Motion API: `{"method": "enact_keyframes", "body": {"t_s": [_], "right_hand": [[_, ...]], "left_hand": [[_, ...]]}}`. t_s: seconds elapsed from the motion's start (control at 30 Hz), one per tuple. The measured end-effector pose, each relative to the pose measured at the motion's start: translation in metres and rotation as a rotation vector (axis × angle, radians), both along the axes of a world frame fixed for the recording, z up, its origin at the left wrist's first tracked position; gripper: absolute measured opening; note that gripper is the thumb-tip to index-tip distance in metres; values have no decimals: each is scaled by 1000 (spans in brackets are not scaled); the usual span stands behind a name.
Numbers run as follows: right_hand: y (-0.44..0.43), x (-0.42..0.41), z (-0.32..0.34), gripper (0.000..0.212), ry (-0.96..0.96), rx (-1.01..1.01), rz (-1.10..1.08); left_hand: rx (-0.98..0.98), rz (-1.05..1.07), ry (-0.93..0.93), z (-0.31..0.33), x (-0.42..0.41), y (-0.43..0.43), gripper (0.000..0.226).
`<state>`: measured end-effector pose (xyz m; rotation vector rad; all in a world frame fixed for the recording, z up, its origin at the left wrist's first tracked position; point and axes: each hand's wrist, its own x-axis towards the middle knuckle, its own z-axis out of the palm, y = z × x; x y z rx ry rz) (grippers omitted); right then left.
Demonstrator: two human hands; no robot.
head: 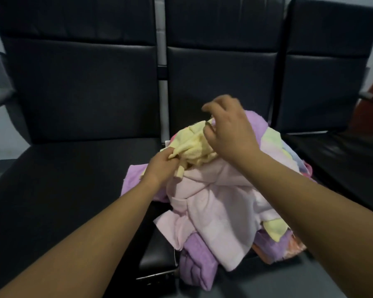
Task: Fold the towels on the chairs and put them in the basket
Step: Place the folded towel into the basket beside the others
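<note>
Picking yellow towel from pile: left hand pinches near edge; right hand blurred, grip unclear. Next: shake open, match corners.

The room is dim and my view is soft all over. Overhead light leaves a pale sheen on the black chairs, whose backs bow outward at the edges. My right hand blurs at the fingertips. The yellow towel shows no weave.

Both bare forearms reach forward, the left hand gripping a bunched corner of a yellow towel. The right hand, higher and blurred, curls its fingers at the towel's top edge, grip unclear.
</note>
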<state>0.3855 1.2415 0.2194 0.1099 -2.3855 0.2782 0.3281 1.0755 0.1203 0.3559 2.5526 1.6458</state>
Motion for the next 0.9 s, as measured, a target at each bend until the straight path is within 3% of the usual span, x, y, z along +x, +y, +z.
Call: {"method": "enact_keyframes", "body": {"t_s": [0.03, 0.1, 0.17, 0.2, 0.27, 0.37, 0.43, 0.5, 0.57, 0.63, 0.8, 0.9], "right_hand": [[6, -1, 5, 49, 26, 31, -166], [19, -5, 11, 61, -243, -43, -464], [29, -3, 7, 44, -537, -172, -528], [34, 1, 6, 32, -537, -187, -483], [38, 13, 9, 19, -357, -194, -392], [24, 36, 34, 22, -125, -308, -233], [6, 45, 54, 25, -81, -395, -62], [-16, 55, 73, 25, -90, -458, 139], [-39, 62, 82, 23, -114, -522, 301], [-61, 68, 80, 22, -203, -567, 405], [-102, 83, 48, 14, -464, -746, 570], [-121, 88, 33, 39, -640, -846, 666]], "left_hand": [[-11, -5, 5, 2, 1, -1, 21], [-38, -30, 9, 9, 9, -2, 22], [-87, -13, 24, 19, 16, 0, 26], [-113, 33, 41, 22, 18, 0, 28], [-182, 131, 66, 33, 26, -1, 28], [-247, 178, 103, 53, 37, -5, 32], [-167, 176, 92, 68, 42, -7, 42], [137, 153, -107, 90, 49, -9, 56], [604, 32, -414, 108, 55, -19, 76], [868, -88, -539, 122, 63, -39, 80], [789, 84, -420, 120, 89, -88, 30], [677, 183, -266, 104, 97, -125, 24]]}}
